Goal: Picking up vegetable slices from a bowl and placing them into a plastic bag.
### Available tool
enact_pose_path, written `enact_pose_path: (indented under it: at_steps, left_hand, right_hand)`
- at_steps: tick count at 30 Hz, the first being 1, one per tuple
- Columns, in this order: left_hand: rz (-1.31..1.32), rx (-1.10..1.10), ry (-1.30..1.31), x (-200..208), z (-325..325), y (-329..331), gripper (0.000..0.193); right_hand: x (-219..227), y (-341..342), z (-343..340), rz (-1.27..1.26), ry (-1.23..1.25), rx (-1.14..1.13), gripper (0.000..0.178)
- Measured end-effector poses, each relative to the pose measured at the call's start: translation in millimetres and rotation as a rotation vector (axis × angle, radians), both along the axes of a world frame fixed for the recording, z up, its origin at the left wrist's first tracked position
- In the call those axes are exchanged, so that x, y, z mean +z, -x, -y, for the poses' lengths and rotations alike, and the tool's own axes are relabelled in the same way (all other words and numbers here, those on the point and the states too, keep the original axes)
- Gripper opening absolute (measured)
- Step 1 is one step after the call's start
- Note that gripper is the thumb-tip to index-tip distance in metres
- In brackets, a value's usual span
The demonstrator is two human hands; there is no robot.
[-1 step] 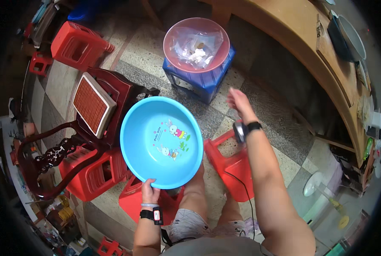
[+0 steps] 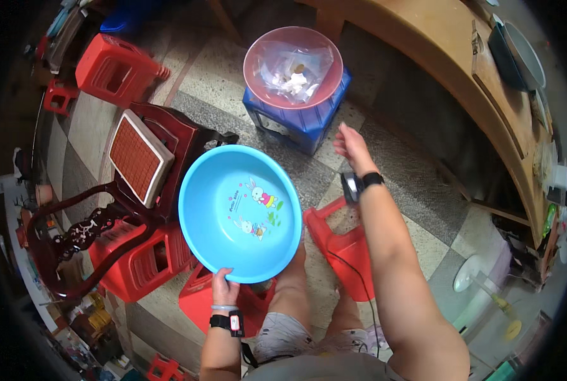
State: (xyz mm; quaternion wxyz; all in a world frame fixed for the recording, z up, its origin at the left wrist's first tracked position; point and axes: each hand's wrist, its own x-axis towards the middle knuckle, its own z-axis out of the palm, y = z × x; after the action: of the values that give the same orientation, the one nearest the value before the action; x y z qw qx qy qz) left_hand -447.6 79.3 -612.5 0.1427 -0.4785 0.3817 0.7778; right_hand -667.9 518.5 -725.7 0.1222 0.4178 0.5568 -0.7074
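Note:
A light blue plastic basin (image 2: 223, 209) with rabbit pictures on its inner bottom is tilted so that its inside faces me. Its near rim is gripped by my left hand (image 2: 225, 289), thumb over the edge; the other fingers are hidden beneath. My right hand (image 2: 354, 150) hangs in the air to the right of the basin, apart from it, with loosely bent fingers and nothing visible in them. Beyond both hands, a pink basin (image 2: 256, 82) containing a clear plastic bag (image 2: 277, 60) with white bits stands on a blue stool (image 2: 315, 124).
Red plastic stools (image 2: 343, 254) stand by my legs and at the left. A dark carved wooden chair (image 2: 169, 124) bears a white-framed board with a brown grid (image 2: 140, 159). A wooden counter (image 2: 416, 35) curves along the right, and a pale standing fan (image 2: 467, 273) is at lower right.
My right hand has shifted slightly up and left. The blue basin stays almost in place in my left hand.

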Motion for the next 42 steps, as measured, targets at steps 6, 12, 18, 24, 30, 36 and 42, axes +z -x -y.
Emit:
enact_pose_path:
  at_steps: [6, 12, 18, 24, 30, 36, 42]
  left_hand:
    - [0.006, 0.054, 0.019, 1.9, 15.0, 3.7, 0.046]
    - [0.011, 0.01, 0.059, -4.7, 20.1, 9.6, 0.038]
    - [0.022, 0.003, 0.067, 4.0, 15.2, 17.9, 0.04]
    - [0.009, -0.034, 0.061, 6.8, -0.5, 22.6, 0.039]
    - [-0.016, -0.082, 0.027, 14.7, -13.4, 32.2, 0.038]
    - [-0.054, -0.13, 0.001, 24.1, -49.4, 45.9, 0.044]
    - [-0.095, -0.153, 0.001, 29.4, -73.1, 55.8, 0.05]
  right_hand:
    - [-44.1, 69.0, 25.5, 0.098, 0.033, -0.254, 0.067]
    - [-88.0, 81.4, 4.6, -0.05, 0.176, -0.425, 0.073]
    - [-78.1, 62.0, 13.1, -0.046, 0.171, -0.434, 0.067]
    - [-62.9, -9.5, -16.6, -0.153, 0.254, -0.498, 0.062]
    - [-40.8, -80.3, -41.3, -0.191, 0.246, -0.626, 0.062]
    - [-57.2, -146.4, -72.2, -0.223, 0.238, -0.72, 0.06]
    - [-60.9, -148.3, -78.2, -0.105, 0.317, -0.652, 0.059]
